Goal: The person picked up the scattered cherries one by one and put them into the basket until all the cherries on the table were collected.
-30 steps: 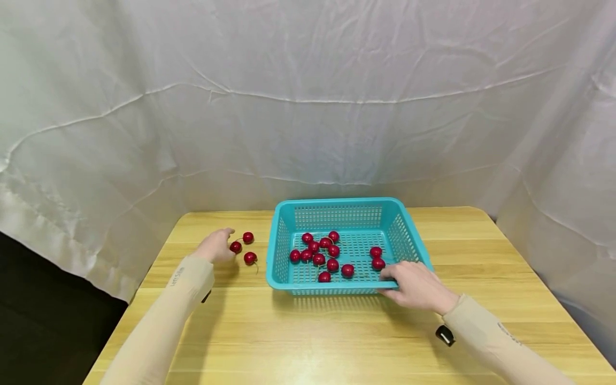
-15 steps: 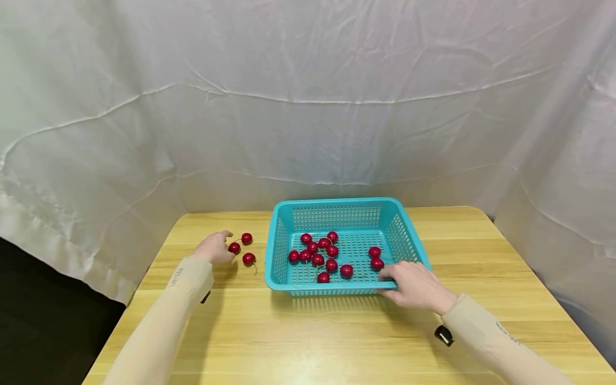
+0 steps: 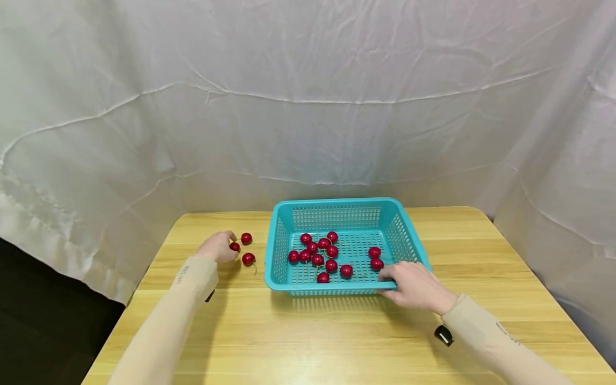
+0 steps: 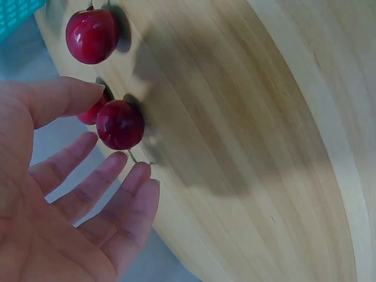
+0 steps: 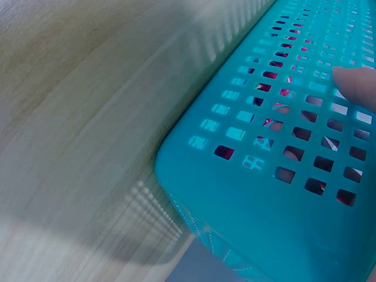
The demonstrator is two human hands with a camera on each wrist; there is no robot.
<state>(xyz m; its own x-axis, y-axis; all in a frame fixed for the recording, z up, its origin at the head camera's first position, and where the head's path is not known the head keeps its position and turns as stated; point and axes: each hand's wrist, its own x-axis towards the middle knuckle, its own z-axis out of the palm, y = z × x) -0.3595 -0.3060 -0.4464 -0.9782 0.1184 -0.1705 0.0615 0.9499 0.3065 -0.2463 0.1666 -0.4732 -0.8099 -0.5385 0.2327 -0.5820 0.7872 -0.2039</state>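
My left hand (image 3: 217, 247) is at a red cherry (image 3: 234, 247) on the table's left side. In the left wrist view its thumb and fingers are spread on either side of a cherry (image 4: 120, 124) with a stem, with a gap left to the fingertips. Another cherry (image 4: 89, 114) is partly covered by the thumb. A third cherry (image 3: 248, 259) lies nearer the front. My right hand (image 3: 416, 286) grips the front wall of a turquoise plastic basket (image 3: 332, 202), thumb outside (image 5: 355, 85) and fingers inside. Several cherries (image 3: 331, 266) lie in the basket.
The wooden table (image 3: 308, 342) carries the basket at its middle back. A pale cloth curtain (image 3: 308, 139) hangs behind and along both sides. At the lower left is a dark area (image 3: 43, 315) beyond the table.
My left hand has shifted slightly to the right and closer around the nearest cherry, covering more of it. The right hand and the basket stay in place.
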